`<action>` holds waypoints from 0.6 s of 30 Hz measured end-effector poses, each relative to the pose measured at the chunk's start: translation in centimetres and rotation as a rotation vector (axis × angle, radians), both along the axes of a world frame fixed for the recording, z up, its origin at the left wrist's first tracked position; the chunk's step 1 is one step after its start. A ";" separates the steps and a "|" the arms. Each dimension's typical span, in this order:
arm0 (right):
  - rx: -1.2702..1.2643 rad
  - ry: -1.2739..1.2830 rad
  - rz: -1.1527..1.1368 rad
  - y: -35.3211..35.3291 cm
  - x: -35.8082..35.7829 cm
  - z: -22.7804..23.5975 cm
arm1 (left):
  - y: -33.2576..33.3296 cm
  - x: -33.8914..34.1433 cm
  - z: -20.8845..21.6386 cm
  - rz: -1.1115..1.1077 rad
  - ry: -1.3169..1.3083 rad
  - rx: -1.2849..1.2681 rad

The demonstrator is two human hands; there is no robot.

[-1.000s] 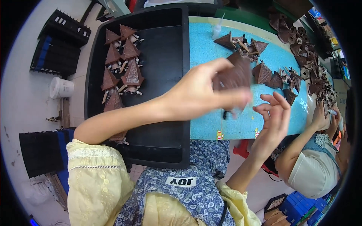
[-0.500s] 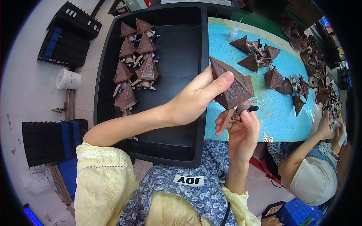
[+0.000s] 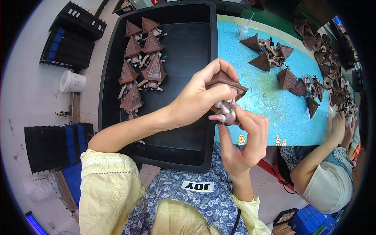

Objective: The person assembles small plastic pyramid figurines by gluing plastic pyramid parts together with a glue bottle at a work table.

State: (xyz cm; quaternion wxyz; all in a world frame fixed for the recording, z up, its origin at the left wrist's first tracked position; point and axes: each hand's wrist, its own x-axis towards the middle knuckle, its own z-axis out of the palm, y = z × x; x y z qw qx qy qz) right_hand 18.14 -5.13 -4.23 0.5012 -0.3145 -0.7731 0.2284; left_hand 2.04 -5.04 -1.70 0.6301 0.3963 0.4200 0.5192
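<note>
Between my two hands is a figurine [image 3: 226,111] with a brown pyramid-shaped head and a pale body. My left hand [image 3: 203,91] wraps round the brown head, its thumb lying across the near side. The fingers of my right hand [image 3: 246,141] pinch the body from below, next to the small limbs. I hold the figurine above the right rim of a black tray [image 3: 184,129]. Inside that tray, along the left side, lie several like figurines [image 3: 154,70] in two columns. More brown-headed figurines [image 3: 288,78] lie in a loose group on the blue table mat [image 3: 274,109].
A white squeeze bottle [image 3: 244,30] with a thin nozzle stands at the mat's far edge. Brown parts [image 3: 329,66] are heaped at the far right, where a co-worker's hands [image 3: 340,127] are busy. Black crates [image 3: 58,145] and a white bucket [image 3: 72,82] are on the left.
My hands have turned the figurine so its pale body and underside face me. The left hand has closed further round the head, and the right fingers have shifted to the body.
</note>
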 end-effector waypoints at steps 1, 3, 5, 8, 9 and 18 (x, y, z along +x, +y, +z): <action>0.000 -0.001 0.015 -0.2 -0.2 0.0 | -0.1 -0.1 0.1 0.044 0.026 -0.066; -0.009 0.026 0.046 -0.4 -0.5 0.0 | -0.7 -0.4 1.2 0.104 0.029 -0.091; -0.100 0.030 0.125 -1.0 -0.6 -0.1 | -1.2 -1.7 2.6 0.093 0.460 0.034; -0.245 0.003 -0.020 -1.1 0.9 -0.5 | -2.7 -5.6 5.0 -0.096 1.323 -0.153; -0.300 0.000 -0.075 -0.7 1.5 -1.1 | -3.5 -6.1 4.7 -0.189 1.540 -0.233; -0.264 -0.057 -0.263 2.2 4.1 -1.6 | -7.2 -5.9 -4.9 -0.037 1.964 -0.279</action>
